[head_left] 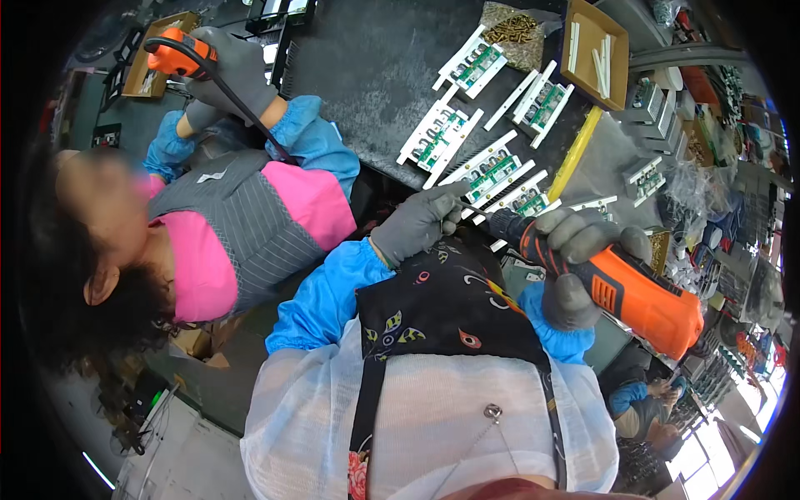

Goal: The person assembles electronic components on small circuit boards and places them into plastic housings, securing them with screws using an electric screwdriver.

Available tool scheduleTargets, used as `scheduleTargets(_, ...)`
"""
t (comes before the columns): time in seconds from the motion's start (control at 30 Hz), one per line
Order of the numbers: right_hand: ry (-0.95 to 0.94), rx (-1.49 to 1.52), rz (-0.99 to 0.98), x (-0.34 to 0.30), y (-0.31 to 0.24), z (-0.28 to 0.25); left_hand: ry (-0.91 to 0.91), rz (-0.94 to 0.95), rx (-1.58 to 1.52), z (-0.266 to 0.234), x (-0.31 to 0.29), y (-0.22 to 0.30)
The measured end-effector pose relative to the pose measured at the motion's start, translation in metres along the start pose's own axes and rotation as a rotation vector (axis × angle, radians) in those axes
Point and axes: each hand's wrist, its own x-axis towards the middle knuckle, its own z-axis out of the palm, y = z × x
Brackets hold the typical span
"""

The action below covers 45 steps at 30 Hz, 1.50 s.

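Note:
My right hand (579,237), in a grey glove, is wrapped round an orange and black power screwdriver (646,296). Its bit points left, toward my left hand (414,223). That hand, also gloved, has its fingertips pinched together by the bit's tip. Whatever small thing they may hold is too small to make out. Just beyond both hands lie green circuit boards on white rails, the closest being one board (525,200) and another (492,175) behind it. Further off are a third board (435,140) and a fourth (546,104).
Brass-coloured screws (512,29) sit in a clear bag at the far edge, beside a cardboard box (617,54) with white strips. A yellow strip (577,154) crosses the dark table (350,83). At left, a co-worker (250,225) holds another orange power tool (177,54).

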Motion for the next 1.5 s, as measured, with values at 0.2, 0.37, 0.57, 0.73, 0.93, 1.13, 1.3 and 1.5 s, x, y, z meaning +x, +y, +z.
scheduleTargets(0.2, 0.015, -0.048, 0.002, 0.008, 0.009, 0.004, -0.014, 0.082, -0.142, -0.003, 0.001, 0.003)
scheduleTargets(0.37, -0.005, -0.005, -0.029, 0.010, 0.012, 0.004, -0.069, 0.011, -0.167, -0.005, 0.000, 0.005)
scheduleTargets(0.57, -0.026, 0.008, -0.032, 0.011, 0.013, 0.002, -0.016, 0.101, 0.037, -0.001, -0.004, 0.005)
scheduleTargets(0.73, 0.081, 0.046, 0.046, 0.016, 0.010, 0.009, 0.047, 0.139, 0.569, 0.002, -0.010, 0.018)
scheduleTargets(0.93, 0.223, -0.108, 0.067, 0.013, 0.043, 0.008, 0.249, 0.091, 0.613, -0.007, -0.026, 0.018)
scheduleTargets(1.13, 0.253, -0.159, 0.165, 0.014, 0.080, -0.001, 0.406, -0.101, 0.400, -0.023, -0.040, 0.016)
scheduleTargets(1.3, 0.202, -0.241, 0.195, 0.017, 0.088, 0.004, 0.299, -0.067, 0.398, -0.025, -0.039, 0.018)
scheduleTargets(1.5, 0.029, -0.188, 0.144, 0.015, 0.096, 0.011, 0.312, -0.172, 0.490, -0.025, -0.032, 0.026)
